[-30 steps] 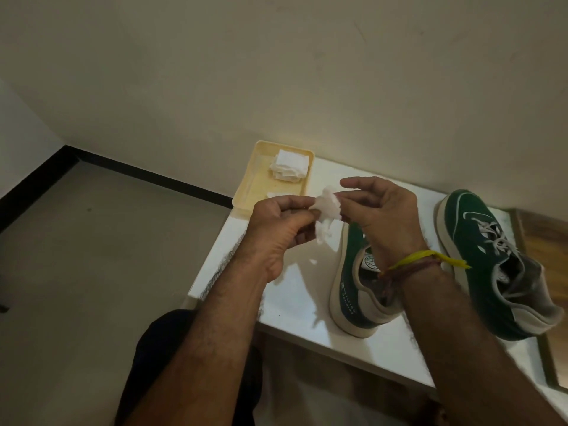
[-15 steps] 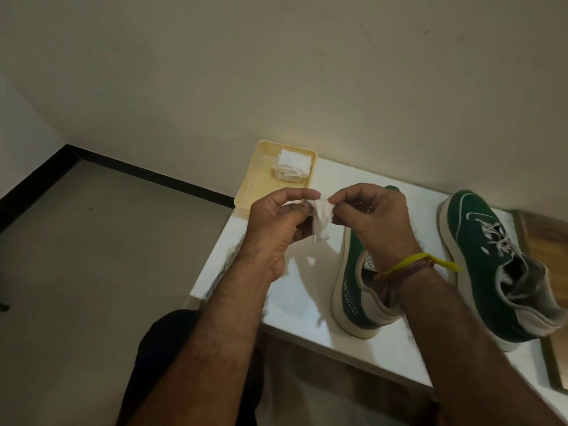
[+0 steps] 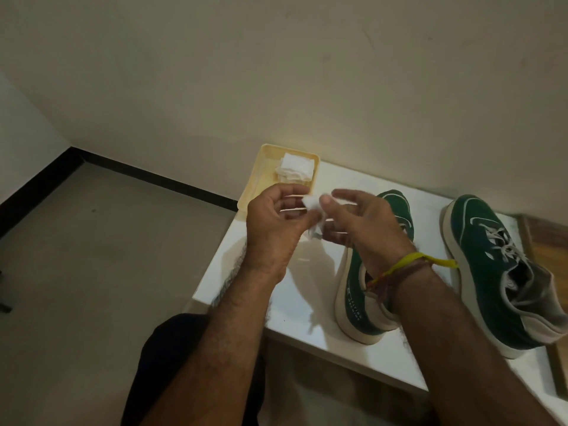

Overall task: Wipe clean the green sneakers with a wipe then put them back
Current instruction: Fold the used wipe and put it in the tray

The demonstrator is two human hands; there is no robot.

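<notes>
Head camera looks down on a white rectangular table (image 3: 295, 290) that stands against a beige wall. Above its left part, the left hand (image 3: 272, 221) and the right hand (image 3: 362, 222) meet around a small crumpled white wipe (image 3: 313, 210). The left hand pinches the wipe with thumb and curled fingers from the left side. The right thumb and forefinger touch its upper right edge, while the other right fingers are loosely spread; they are blurred, so it is hard to tell if they hold the wipe firmly. The wipe is in the air, between both hands, not touching the table.

At the far left corner of the table lies a pale yellow plastic tray (image 3: 261, 176), partly over the edge, with a stack of folded white wipes (image 3: 296, 169) in its far end.

Two green sneakers with white soles stand on the table, toes to the wall. The near green sneaker (image 3: 356, 305) is partly hidden under the right wrist, which wears a yellow and brown thread band (image 3: 412, 264). The second green sneaker (image 3: 488, 272), with white laces, stands to its right, apart from it.
</notes>
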